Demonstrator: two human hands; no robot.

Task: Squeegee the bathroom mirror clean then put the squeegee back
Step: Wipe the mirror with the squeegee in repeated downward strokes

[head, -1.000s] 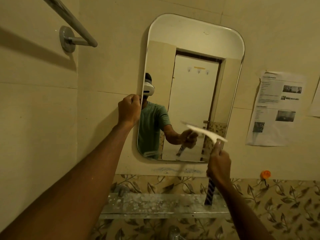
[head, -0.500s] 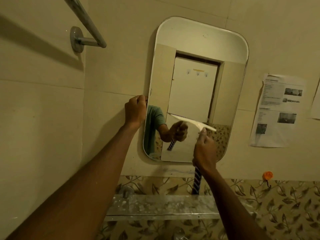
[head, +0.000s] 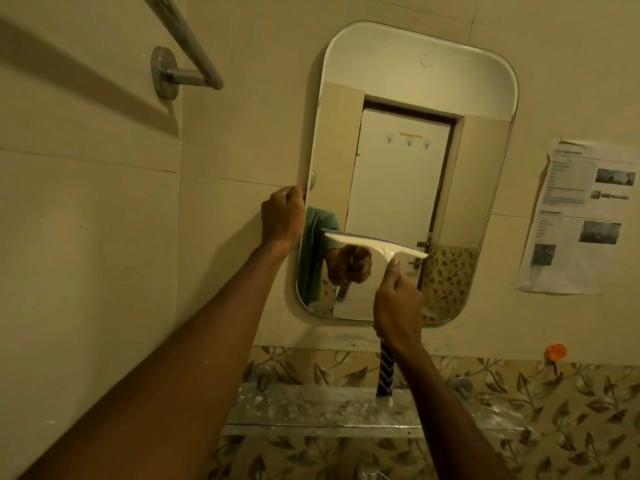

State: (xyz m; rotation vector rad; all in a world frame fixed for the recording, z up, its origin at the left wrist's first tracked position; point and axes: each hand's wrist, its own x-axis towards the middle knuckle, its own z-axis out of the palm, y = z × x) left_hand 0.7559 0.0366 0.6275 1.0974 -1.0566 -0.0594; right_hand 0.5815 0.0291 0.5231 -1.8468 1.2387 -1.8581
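the stroke in hand looks like a wipe across the lower half of the mirror point(head: 398, 64). done well, it probably wants the left edge braced firm, the blade flat on the glass with even pressure along its length, and each pass overlapping the last so no streak stays. the left hand point(head: 282, 220) is curled round the mirror's left edge, about halfway up, gripping it. the squeegee point(head: 374, 244) appears pressed to the glass in the lower half, its white blade tilted, left end higher and near the left edge. the right hand point(head: 398, 306) is closed round its handle just below the head.
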